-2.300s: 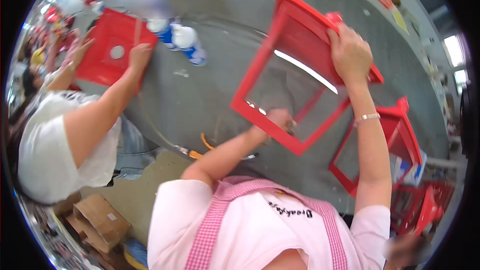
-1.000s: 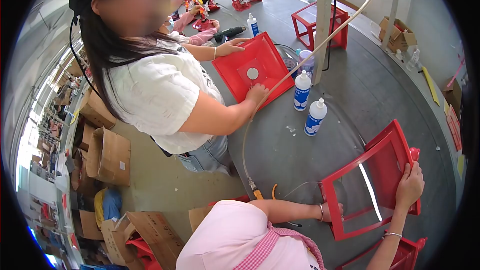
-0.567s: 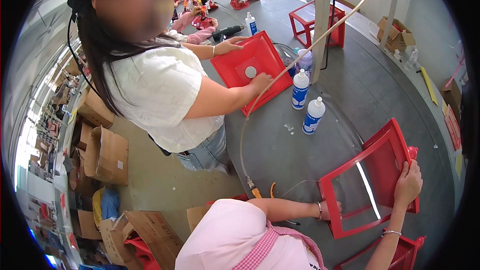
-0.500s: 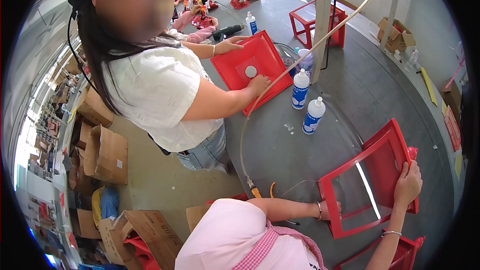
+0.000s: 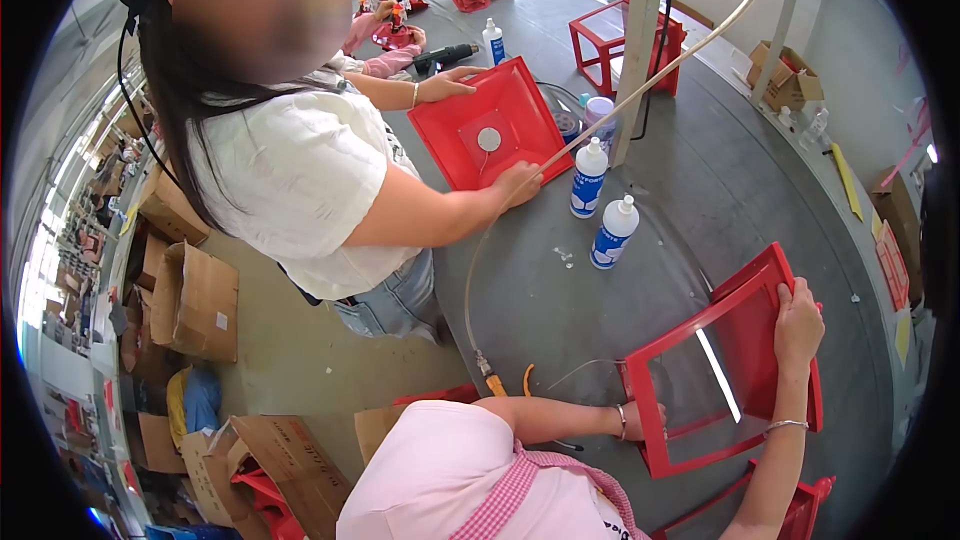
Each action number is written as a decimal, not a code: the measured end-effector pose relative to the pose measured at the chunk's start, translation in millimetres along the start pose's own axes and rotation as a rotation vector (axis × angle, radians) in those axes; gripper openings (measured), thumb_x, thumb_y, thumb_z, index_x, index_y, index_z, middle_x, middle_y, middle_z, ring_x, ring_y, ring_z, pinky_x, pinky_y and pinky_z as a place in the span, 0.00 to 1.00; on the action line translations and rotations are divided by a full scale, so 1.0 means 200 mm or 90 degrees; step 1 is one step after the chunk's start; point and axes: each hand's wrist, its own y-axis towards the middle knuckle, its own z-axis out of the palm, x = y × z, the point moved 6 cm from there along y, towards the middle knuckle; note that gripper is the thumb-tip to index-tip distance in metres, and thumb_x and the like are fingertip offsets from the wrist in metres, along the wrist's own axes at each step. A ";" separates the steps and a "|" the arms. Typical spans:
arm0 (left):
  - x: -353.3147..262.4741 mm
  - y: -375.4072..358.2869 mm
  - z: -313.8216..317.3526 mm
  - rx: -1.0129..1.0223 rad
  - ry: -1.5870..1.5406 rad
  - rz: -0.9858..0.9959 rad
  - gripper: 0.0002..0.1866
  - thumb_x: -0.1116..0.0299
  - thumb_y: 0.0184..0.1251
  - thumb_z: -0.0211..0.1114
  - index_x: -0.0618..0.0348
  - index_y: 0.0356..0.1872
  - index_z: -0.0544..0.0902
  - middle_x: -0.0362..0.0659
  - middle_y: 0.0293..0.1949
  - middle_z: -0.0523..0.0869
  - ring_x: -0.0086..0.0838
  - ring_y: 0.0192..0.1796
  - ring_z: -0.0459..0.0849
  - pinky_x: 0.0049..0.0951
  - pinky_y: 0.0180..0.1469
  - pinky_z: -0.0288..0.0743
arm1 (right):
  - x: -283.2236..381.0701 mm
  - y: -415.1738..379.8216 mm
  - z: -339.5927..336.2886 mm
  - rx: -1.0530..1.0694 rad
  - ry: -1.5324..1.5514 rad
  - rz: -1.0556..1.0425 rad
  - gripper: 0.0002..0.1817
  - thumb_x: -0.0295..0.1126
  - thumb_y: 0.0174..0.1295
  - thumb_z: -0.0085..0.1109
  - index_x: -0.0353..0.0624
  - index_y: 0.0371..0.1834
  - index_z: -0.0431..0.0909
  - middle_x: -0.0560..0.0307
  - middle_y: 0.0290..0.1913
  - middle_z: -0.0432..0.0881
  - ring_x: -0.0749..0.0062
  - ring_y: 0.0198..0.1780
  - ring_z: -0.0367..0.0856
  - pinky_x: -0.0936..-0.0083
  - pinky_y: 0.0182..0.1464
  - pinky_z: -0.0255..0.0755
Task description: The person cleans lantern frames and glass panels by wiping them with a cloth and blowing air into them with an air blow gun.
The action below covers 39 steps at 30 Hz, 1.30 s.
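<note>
A red lantern frame [image 5: 690, 340] with clear panes stands tilted on the grey bench in front of me. My right hand [image 5: 798, 325] is closed around its far right edge, near the upper corner. At the frame's near left side, my left hand [image 5: 648, 422] reaches in past the edge; its fingers are mostly hidden behind the red bar and pane. A thin wire or tube runs from the frame's left corner. Close by my right forearm, a second red frame [image 5: 800, 510] lies at the bottom edge of view, partly covered by my arm.
Two white bottles with blue labels [image 5: 588, 180] [image 5: 614, 232] stand mid-bench. To the left, a co-worker [image 5: 290, 180] holds a red square lantern part [image 5: 490, 125]. A pale hose [image 5: 650, 80] crosses the bench, ending at an orange-handled tool [image 5: 492, 380]. Cardboard boxes [image 5: 195, 300] sit on the floor.
My right hand has moved up along the frame's right edge toward its upper corner. The co-worker's near hand has shifted from inside the red part to its rim. The whole view has shifted slightly.
</note>
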 end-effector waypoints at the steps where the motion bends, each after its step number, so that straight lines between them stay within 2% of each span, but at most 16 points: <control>1: -0.02 0.00 -0.02 -0.006 -0.007 0.000 0.11 0.64 0.51 0.68 0.62 0.25 0.80 0.51 0.33 0.79 0.49 0.39 0.81 0.45 0.42 0.76 | -0.02 0.01 0.01 0.014 -0.006 -0.002 0.15 0.43 0.75 0.45 0.44 0.51 0.74 0.47 0.44 0.84 0.44 0.43 0.83 0.53 0.46 0.76; 4: -0.01 0.00 -0.08 -0.016 -0.007 -0.004 0.10 0.65 0.53 0.67 0.61 0.24 0.79 0.50 0.33 0.79 0.48 0.39 0.81 0.44 0.42 0.76 | -0.04 0.00 -0.01 0.033 -0.006 -0.007 0.15 0.42 0.76 0.43 0.44 0.50 0.74 0.45 0.43 0.84 0.42 0.42 0.83 0.53 0.44 0.75; 8: 0.01 -0.03 -0.17 -0.065 0.185 -0.020 0.07 0.67 0.55 0.64 0.58 0.23 0.79 0.49 0.33 0.80 0.46 0.38 0.81 0.44 0.42 0.77 | -0.10 -0.11 -0.24 -0.029 0.080 0.037 0.15 0.41 0.77 0.42 0.44 0.53 0.74 0.44 0.44 0.85 0.44 0.43 0.84 0.56 0.44 0.75; 11: 0.01 -0.03 -0.49 -0.164 0.243 -0.026 0.07 0.64 0.56 0.62 0.56 0.28 0.82 0.50 0.34 0.83 0.45 0.39 0.82 0.44 0.42 0.77 | -0.18 -0.29 -0.39 -0.208 0.301 0.012 0.16 0.38 0.78 0.43 0.44 0.60 0.73 0.43 0.46 0.84 0.52 0.46 0.85 0.63 0.49 0.75; 13: 0.06 -0.01 -0.62 -0.146 0.346 0.008 0.06 0.66 0.56 0.61 0.56 0.29 0.81 0.51 0.36 0.82 0.45 0.40 0.81 0.44 0.43 0.77 | -0.28 -0.46 -0.31 -0.235 0.341 0.030 0.17 0.36 0.78 0.43 0.43 0.63 0.71 0.42 0.49 0.83 0.55 0.49 0.84 0.67 0.52 0.73; 17: 0.19 -0.09 -0.73 -0.083 0.472 -0.164 0.05 0.69 0.54 0.61 0.58 0.27 0.80 0.50 0.36 0.79 0.43 0.40 0.80 0.42 0.43 0.76 | -0.47 -0.82 -0.04 -0.246 0.424 0.113 0.20 0.34 0.77 0.45 0.36 0.67 0.68 0.42 0.58 0.79 0.59 0.58 0.78 0.71 0.60 0.68; 20: 0.17 -0.14 -0.64 -0.272 0.571 -0.049 0.04 0.70 0.52 0.61 0.59 0.24 0.80 0.48 0.33 0.76 0.40 0.39 0.78 0.39 0.43 0.75 | -0.61 -1.10 0.09 -0.270 0.451 0.178 0.22 0.34 0.77 0.45 0.32 0.68 0.65 0.41 0.62 0.77 0.58 0.61 0.76 0.70 0.63 0.66; 22: 0.13 -0.14 -0.61 -0.266 0.580 -0.049 0.05 0.70 0.52 0.61 0.59 0.24 0.80 0.47 0.32 0.76 0.39 0.38 0.78 0.39 0.44 0.75 | -0.70 -1.22 0.12 -0.296 0.449 0.209 0.23 0.34 0.77 0.45 0.31 0.69 0.64 0.40 0.63 0.76 0.58 0.63 0.75 0.69 0.65 0.65; 27: 0.08 -0.11 -0.57 -0.269 0.581 -0.056 0.04 0.70 0.51 0.60 0.58 0.23 0.80 0.46 0.31 0.76 0.38 0.38 0.78 0.39 0.44 0.75 | -0.78 -1.38 0.17 -0.162 0.463 0.270 0.24 0.31 0.76 0.45 0.31 0.72 0.62 0.39 0.66 0.73 0.56 0.66 0.72 0.68 0.68 0.62; 30: 0.07 -0.09 -0.58 -0.295 0.578 -0.061 0.04 0.70 0.51 0.60 0.58 0.24 0.80 0.45 0.32 0.77 0.38 0.39 0.78 0.39 0.45 0.75 | -0.83 -1.38 0.16 -0.107 0.472 0.288 0.25 0.29 0.75 0.45 0.31 0.73 0.61 0.39 0.67 0.72 0.55 0.67 0.71 0.67 0.69 0.61; 32: 0.03 -0.08 -0.60 -0.324 0.587 -0.054 0.04 0.70 0.51 0.61 0.58 0.24 0.81 0.45 0.32 0.78 0.38 0.39 0.78 0.39 0.44 0.74 | -0.83 -1.33 0.04 -0.087 0.521 0.179 0.28 0.22 0.68 0.44 0.33 0.73 0.61 0.41 0.70 0.69 0.55 0.69 0.69 0.66 0.71 0.60; 34: 0.05 -0.04 -0.61 -0.233 0.645 -0.084 0.05 0.69 0.53 0.60 0.57 0.29 0.82 0.45 0.33 0.79 0.37 0.40 0.79 0.37 0.46 0.75 | -0.72 -1.21 -0.17 -0.074 0.786 0.201 0.32 0.19 0.61 0.44 0.35 0.73 0.62 0.44 0.72 0.67 0.56 0.72 0.67 0.64 0.74 0.58; 35: 0.05 0.00 -0.58 -0.138 0.698 -0.101 0.07 0.68 0.55 0.60 0.57 0.33 0.82 0.44 0.35 0.79 0.36 0.42 0.80 0.35 0.47 0.75 | -0.67 -1.14 -0.26 -0.106 0.791 0.187 0.32 0.26 0.63 0.49 0.35 0.73 0.62 0.42 0.71 0.68 0.56 0.73 0.66 0.62 0.75 0.56; 36: 0.08 0.03 -0.59 -0.229 0.604 -0.135 0.06 0.68 0.55 0.60 0.56 0.32 0.82 0.44 0.35 0.80 0.36 0.42 0.81 0.34 0.46 0.76 | -0.63 -1.08 -0.35 -0.141 0.783 0.182 0.32 0.32 0.65 0.54 0.35 0.73 0.62 0.40 0.70 0.69 0.55 0.74 0.65 0.61 0.76 0.54; 38: 0.09 0.15 -0.58 -0.207 0.592 -0.068 0.04 0.69 0.49 0.62 0.57 0.26 0.82 0.46 0.32 0.80 0.37 0.41 0.79 0.38 0.43 0.74 | -0.53 -0.91 -0.43 -0.121 0.675 0.261 0.31 0.32 0.66 0.52 0.35 0.73 0.63 0.41 0.71 0.69 0.56 0.74 0.64 0.61 0.76 0.55; 39: 0.06 0.21 -0.59 -0.163 0.561 -0.068 0.05 0.69 0.51 0.63 0.57 0.29 0.82 0.46 0.35 0.80 0.36 0.41 0.79 0.38 0.42 0.73 | -0.44 -0.81 -0.45 -0.069 0.610 0.218 0.29 0.32 0.67 0.52 0.36 0.71 0.66 0.43 0.69 0.71 0.56 0.72 0.68 0.63 0.74 0.58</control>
